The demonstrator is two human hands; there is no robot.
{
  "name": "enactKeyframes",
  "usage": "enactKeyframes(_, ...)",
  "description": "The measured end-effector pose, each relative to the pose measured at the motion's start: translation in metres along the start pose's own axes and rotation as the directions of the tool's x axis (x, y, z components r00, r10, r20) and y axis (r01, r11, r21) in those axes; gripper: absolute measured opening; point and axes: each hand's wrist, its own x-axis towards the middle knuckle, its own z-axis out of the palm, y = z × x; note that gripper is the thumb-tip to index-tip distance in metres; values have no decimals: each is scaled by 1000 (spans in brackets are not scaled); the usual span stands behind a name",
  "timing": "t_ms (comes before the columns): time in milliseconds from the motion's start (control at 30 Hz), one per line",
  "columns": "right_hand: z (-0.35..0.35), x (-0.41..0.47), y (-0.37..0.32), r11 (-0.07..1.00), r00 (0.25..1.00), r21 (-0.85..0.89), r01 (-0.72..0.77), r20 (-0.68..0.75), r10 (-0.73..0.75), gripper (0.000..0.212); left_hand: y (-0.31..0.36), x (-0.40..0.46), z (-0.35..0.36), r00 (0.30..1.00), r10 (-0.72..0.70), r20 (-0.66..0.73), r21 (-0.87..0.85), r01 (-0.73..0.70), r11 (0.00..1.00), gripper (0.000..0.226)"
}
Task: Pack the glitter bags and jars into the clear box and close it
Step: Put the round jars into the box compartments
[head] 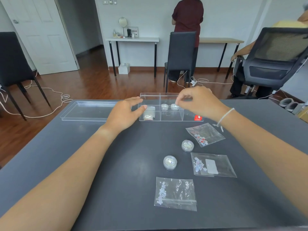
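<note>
The clear divided box (171, 118) stands at the far middle of the dark table. A glitter bag (149, 112) lies in its left compartment and two jars (164, 107) (174, 107) sit in a middle one. My left hand (124, 112) rests against the box's left side, fingers apart. My right hand (198, 101) hovers over the box just above the right jar, fingertips pinched, apparently empty. On the table lie two jars (187, 145) (170, 162) and three bags (205, 134) (212, 164) (175, 193).
The box's clear lid (88, 110) lies flat to the left of the box. Beyond the table are black chairs (181, 54), white cables on the wood floor, a standing person (188, 15) and a seated person in an office chair (273, 60).
</note>
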Motion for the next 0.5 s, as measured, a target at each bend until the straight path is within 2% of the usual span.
enactKeyframes(133, -2, -49, -6, 991, 998, 127, 39, 37, -44, 7, 11, -5, -6, 998, 44, -46, 34, -43, 999, 40)
enactKeyframes(300, 4, -83, 0, 982, 988, 180, 58, 130, -82, 10, 36, -28, -9, 985, 168, -51, -71, -171, 983, 32)
enactKeyframes(367, 6, -87, 2, 977, 987, 205, 57, 134, -85, 15, 47, -41, -9, 977, 211, 37, -200, -200, 959, 25)
enactKeyframes(433, 7, -89, 3, 976, 984, 209, 62, 153, -95, 20, 55, -53, -10, 958, 230, 169, -318, -168, 933, 22)
enactKeyframes(500, 8, -90, 4, 979, 977, 192, 66, 187, -103, 22, 59, -64, -10, 923, 248, 293, -361, -133, 923, 18)
